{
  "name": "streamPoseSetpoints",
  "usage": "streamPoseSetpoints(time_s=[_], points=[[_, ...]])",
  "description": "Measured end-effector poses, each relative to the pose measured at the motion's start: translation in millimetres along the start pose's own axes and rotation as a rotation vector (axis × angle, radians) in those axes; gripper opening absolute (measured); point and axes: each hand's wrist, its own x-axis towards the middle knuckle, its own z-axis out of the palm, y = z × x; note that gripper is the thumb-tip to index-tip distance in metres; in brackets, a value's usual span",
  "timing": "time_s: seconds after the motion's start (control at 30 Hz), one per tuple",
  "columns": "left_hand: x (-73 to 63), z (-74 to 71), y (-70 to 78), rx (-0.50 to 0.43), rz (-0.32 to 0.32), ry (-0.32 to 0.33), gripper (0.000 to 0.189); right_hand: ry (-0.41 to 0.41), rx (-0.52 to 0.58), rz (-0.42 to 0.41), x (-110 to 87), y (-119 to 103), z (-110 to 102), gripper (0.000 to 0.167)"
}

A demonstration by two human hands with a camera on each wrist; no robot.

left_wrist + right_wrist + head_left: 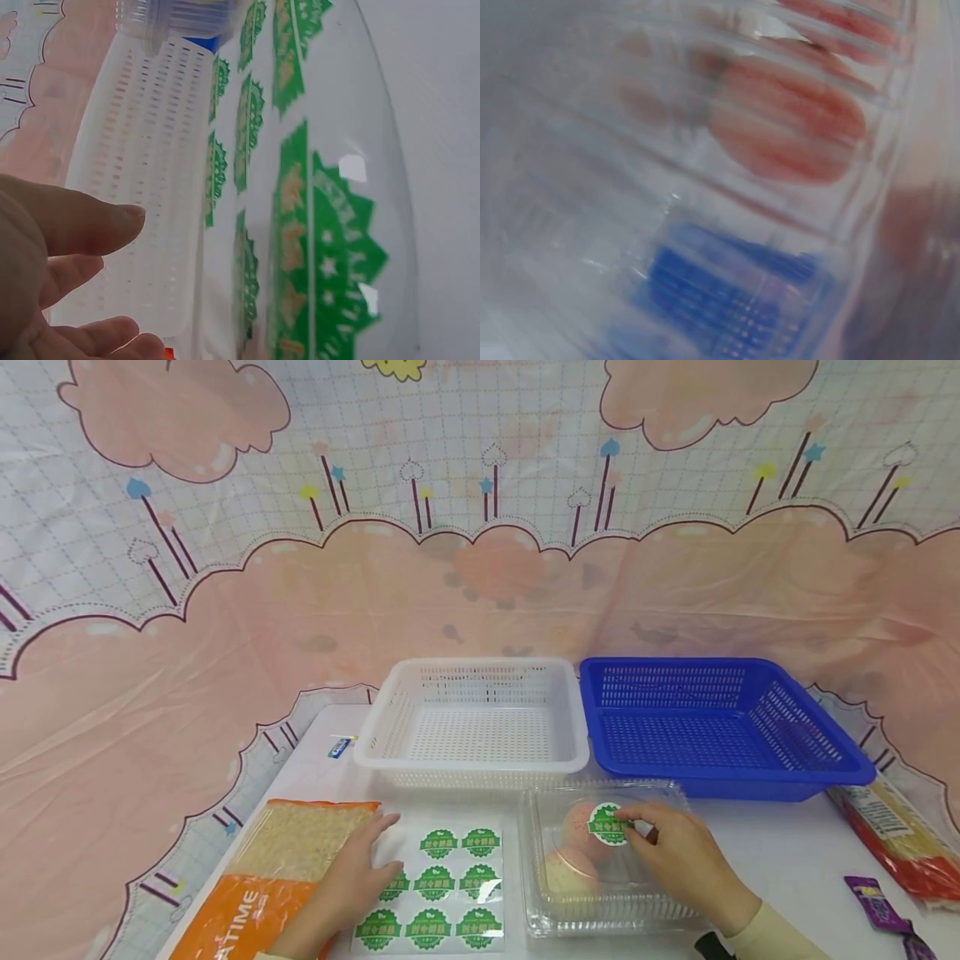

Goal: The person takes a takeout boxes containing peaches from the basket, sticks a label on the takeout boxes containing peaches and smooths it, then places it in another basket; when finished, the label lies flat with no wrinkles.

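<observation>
In the head view my right hand (686, 856) pinches the edge of a round green-and-white sticker (604, 824) over a lidded clear plastic clamshell box (637, 906). Inside the box lie a pink peach-like fruit (576, 843) and a paler yellowish one (567, 883). My left hand (348, 881), fingers loose and holding nothing, lies over the left edge of a sheet of stickers (412, 860); it hides part of the middle row. In the left wrist view, that hand's thumb and fingers stand apart. The right wrist view looks through the box's blurred, clear wall at the reddish fruit (787, 124).
Behind the sheet and box stand a white basket (472, 768) and a blue basket (727, 781). An orange-and-clear food bag (255, 877) lies at the left. A red-and-clear packet (892, 827) and a purple wrapper (876, 903) lie at the right. Farther back left is a small blue packet (339, 747).
</observation>
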Motion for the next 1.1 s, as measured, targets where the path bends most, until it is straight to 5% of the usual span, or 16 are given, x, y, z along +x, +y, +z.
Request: streamPoseSetpoints(time_s=[0.4,1.1], points=[[-9.0,-0.8,19.7,-0.057,0.128,0.004,0.06,0.007,-0.011,-0.022,0.0,-0.1,0.0,0.021],[-14.4,15.3,36.3,-0.106,0.198,-0.067,0.059,-0.008,-0.031,-0.032,0.4,1.7,0.3,0.028]])
